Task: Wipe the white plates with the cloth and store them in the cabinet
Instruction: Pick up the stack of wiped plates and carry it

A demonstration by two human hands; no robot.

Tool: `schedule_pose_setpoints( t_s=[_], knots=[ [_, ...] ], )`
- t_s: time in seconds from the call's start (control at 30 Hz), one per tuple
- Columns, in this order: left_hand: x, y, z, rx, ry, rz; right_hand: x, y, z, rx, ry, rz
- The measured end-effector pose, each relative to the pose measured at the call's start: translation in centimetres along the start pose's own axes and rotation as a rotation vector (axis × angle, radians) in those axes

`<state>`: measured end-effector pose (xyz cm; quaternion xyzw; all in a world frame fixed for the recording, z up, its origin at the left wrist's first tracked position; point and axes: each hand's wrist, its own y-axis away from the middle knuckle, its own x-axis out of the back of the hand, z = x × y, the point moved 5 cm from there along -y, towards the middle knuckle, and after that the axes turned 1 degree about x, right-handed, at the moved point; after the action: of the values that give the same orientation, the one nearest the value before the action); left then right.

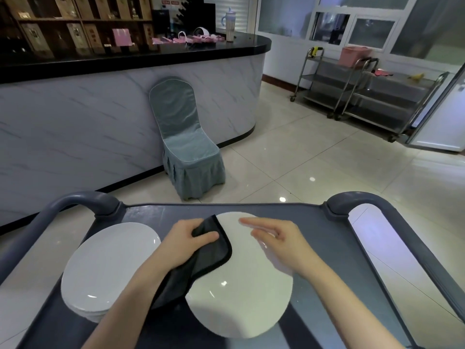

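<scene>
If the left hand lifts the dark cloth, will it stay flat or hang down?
Probably floppy: the dark cloth drapes over the edge of the plate. Probably light too: the left hand holds it with a thumb-and-finger grip.

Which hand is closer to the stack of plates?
Left. The left hand, gripping the cloth, is just right of the stack of plates; the right hand is farther right, over the single plate.
</scene>
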<state>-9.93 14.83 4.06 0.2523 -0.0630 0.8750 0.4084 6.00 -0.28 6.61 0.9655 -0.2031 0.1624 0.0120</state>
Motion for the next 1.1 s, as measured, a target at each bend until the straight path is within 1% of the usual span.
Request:
schedule_pose_setpoints(
  t_s=[0.03, 0.07, 0.1, 0.13, 0.2, 0.27, 0.3, 0.33, 0.4, 0.47, 0.53, 0.6, 0.63, 0.67, 0.73, 0.83, 0.87, 0.93, 0.97, 1.0, 1.03, 1.07, 1.1],
  knots=[
    [-0.3, -0.1, 0.1, -0.006, 0.024, -0.021, 0.1, -0.2, -0.3, 0.01, 0.025, -0.023],
    [-0.4, -0.1, 0.1, -0.004, 0.075, 0.002, 0.6, -0.5, -0.3, 0.021, 0.023, 0.004],
    [-0.6, 0.1, -0.3, 0.015, 0.146, 0.07, 1.1, -0.6, -0.3, 0.031, -0.019, 0.063],
    [-0.9, 0.5, -0.7, 0.059, 0.242, 0.171, 1.7, -0.7, -0.2, 0.029, -0.089, 0.156],
    [-2.3, 1.3, -2.8, 0.21, 0.417, 0.373, 2.1, -0.5, 0.6, -0.001, -0.237, 0.392],
    [-4.1, 2.4, -4.6, 0.366, 0.536, 0.534, 1.2, 0.4, 1.3, -0.048, -0.261, 0.582],
    [-4.7, 2.9, -5.2, 0.408, 0.545, 0.581, 0.3, 1.1, 1.5, -0.062, -0.24, 0.612],
    [-4.8, 3.0, -5.6, 0.422, 0.528, 0.595, -0.6, 1.8, 1.8, -0.068, -0.213, 0.6],
    [-3.5, 2.8, -5.5, 0.364, 0.424, 0.543, -1.2, 2.7, 2.4, -0.068, -0.157, 0.515],
    [-1.9, 2.3, -4.4, 0.232, 0.285, 0.414, -0.4, 2.9, 2.6, -0.051, -0.101, 0.4],
    [-0.8, 1.5, -3.3, 0.11, 0.139, 0.218, -0.1, 2.4, 2.4, -0.023, -0.053, 0.224],
    [-0.8, 0.8, -2.1, 0.032, 0.033, 0.025, -0.4, 1.7, 1.9, -0.032, -0.032, 0.054],
    [-1.1, 0.6, -1.8, 0.016, 0.026, -0.019, -0.4, 1.3, 1.6, -0.035, -0.034, 0.024],
    [-1.4, 0.5, -1.6, 0.02, 0.052, -0.004, -0.2, 0.9, 1.3, -0.028, -0.036, 0.034],
    [-1.3, 0.7, -1.3, 0.054, 0.15, 0.144, 0.8, 0.0, 0.4, -0.002, -0.024, 0.114],
    [-1.8, 1.4, -2.5, 0.201, 0.377, 0.426, 1.7, -0.6, 0.0, 0.002, -0.121, 0.293],
    [-2.6, 1.7, -3.0, 0.27, 0.515, 0.491, 1.5, -0.5, 0.1, -0.01, -0.152, 0.393],
    [-4.9, 2.4, -3.4, 0.409, 0.797, 0.606, -0.1, 0.3, 0.8, -0.043, -0.226, 0.651],
    [-6.3, 2.8, -3.6, 0.477, 0.89, 0.67, -1.3, 1.0, 1.2, -0.072, -0.28, 0.782],
    [-7.3, 3.2, -3.8, 0.523, 0.932, 0.73, -2.6, 1.6, 1.5, -0.104, -0.307, 0.882],
    [-7.8, 3.5, -3.9, 0.556, 0.95, 0.772, -3.7, 2.2, 1.6, -0.129, -0.3, 0.934],
    [-7.7, 3.7, -3.8, 0.57, 0.951, 0.796, -4.3, 2.4, 1.7, -0.127, -0.276, 0.925],
    [-7.2, 3.7, -3.7, 0.56, 0.939, 0.783, -4.5, 2.3, 2.0, -0.103, -0.254, 0.86]
  ],
)
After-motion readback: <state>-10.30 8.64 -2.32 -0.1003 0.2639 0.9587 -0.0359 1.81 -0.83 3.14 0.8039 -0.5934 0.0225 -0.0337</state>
